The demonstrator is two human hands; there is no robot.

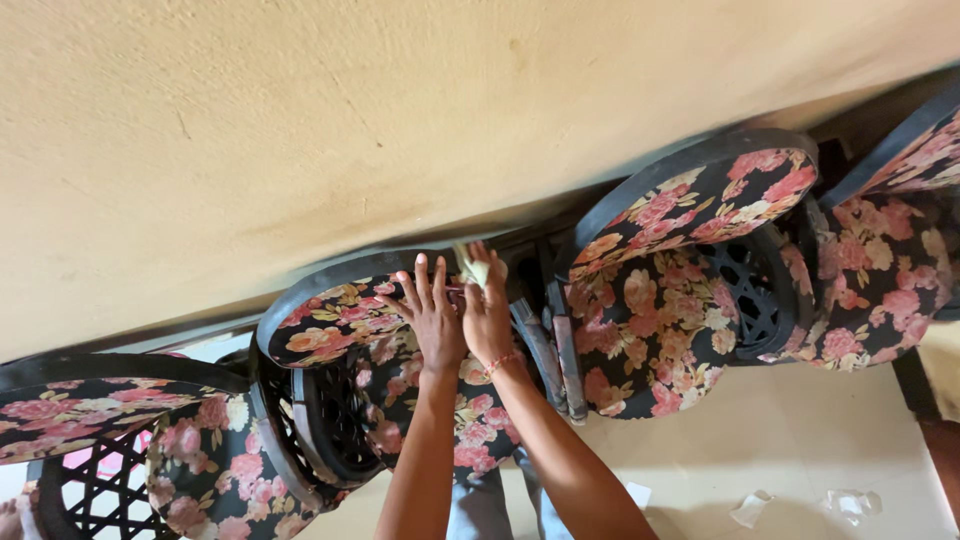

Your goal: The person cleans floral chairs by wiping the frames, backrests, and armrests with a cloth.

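The middle chair point(400, 370) serves as the reference: a dark-framed seat with black upholstery printed in pink and cream flowers, its backrest set against the tan wall point(300, 130).

Left hand point(432, 312): laid flat on the top of the middle chair's backrest, fingers spread wide, holding nothing.

Right hand point(486, 312): just beside the left hand, touching it, at the same backrest top. Its fingers are closed on a small pale cloth wad point(472, 266) (material not identifiable), pressed where the backrest rim meets the wall. A thin bracelet point(502, 360) circles this wrist.

To the right of the middle chair stands a matching floral chair point(690, 270), and to its left another point(120, 420). Clear plastic scraps point(800, 505) lie on the cream floor point(760, 430), right of and below the middle chair.
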